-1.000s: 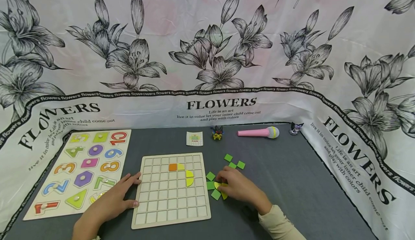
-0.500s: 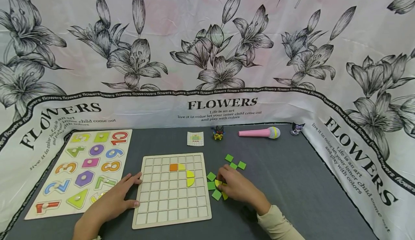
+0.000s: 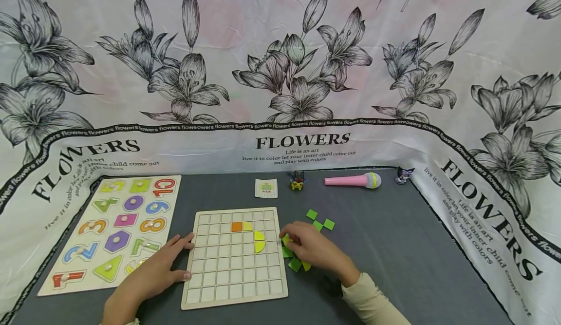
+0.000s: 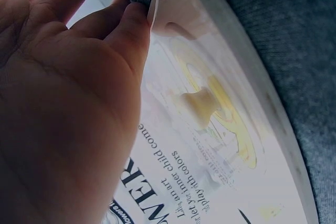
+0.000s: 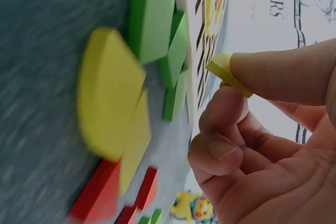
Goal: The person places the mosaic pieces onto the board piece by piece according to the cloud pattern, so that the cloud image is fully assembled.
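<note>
In the head view the right hand (image 3: 316,248) is beside the grid board's right edge. The right wrist view shows its thumb and fingers pinching a yellow piece (image 5: 227,72) above loose yellow pieces (image 5: 107,95) and green pieces (image 5: 152,19). The left hand (image 3: 151,271) lies at the left edge of the wooden grid board (image 3: 219,265), fingers spread, fingertips and thumb touching its rim. In the board's upper cells sit an orange square (image 3: 236,226) and several yellow pieces (image 3: 259,242).
A number and shape board (image 3: 105,237) lies at the left. Along the back are a pattern card (image 3: 266,188), a small figure (image 3: 297,181), a pink microphone (image 3: 350,181) and another figure (image 3: 403,175). Green squares (image 3: 328,224) lie right of the grid board.
The right hand has lifted a yellow piece from the loose pile and moved left, towards the grid board's right edge. The left hand has stayed at the board.
</note>
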The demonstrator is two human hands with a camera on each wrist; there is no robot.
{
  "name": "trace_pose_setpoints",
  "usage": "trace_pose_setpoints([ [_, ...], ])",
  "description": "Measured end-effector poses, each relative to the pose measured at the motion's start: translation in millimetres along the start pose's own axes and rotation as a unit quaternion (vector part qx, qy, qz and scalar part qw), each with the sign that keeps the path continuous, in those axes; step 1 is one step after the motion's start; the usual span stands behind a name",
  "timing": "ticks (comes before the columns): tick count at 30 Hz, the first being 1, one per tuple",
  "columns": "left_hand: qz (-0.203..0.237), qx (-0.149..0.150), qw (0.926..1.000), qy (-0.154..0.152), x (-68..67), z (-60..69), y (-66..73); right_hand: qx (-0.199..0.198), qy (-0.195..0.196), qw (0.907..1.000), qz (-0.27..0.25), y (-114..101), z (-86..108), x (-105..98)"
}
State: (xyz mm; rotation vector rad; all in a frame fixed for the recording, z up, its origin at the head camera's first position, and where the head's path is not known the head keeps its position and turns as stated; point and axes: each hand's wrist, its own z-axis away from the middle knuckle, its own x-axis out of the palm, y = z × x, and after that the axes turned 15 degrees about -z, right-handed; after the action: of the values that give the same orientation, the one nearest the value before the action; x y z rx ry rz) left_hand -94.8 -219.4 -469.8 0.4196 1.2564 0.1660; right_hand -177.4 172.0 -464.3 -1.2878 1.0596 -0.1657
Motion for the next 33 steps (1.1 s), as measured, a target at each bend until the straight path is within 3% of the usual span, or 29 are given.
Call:
trace_pose_setpoints([
  [10, 0.003, -0.005, 1.0, -0.005, -1.2, -1.0, -1.8, 0.004, -0.011, 0.9996, -0.025, -10.8, -37.8, 18.1],
  [23, 0.007, -0.009, 0.9999, -0.003, -0.1, -1.3, -3.1, -0.021, -0.041, 0.9974, -0.055, -23.9, -89.4, 46.0],
  [33, 0.017, -0.007, 0.9998, -0.002, 0.1, -0.5, -4.2, -0.009, -0.017, 0.9992, -0.035, -27.6, -123.9, 60.6],
])
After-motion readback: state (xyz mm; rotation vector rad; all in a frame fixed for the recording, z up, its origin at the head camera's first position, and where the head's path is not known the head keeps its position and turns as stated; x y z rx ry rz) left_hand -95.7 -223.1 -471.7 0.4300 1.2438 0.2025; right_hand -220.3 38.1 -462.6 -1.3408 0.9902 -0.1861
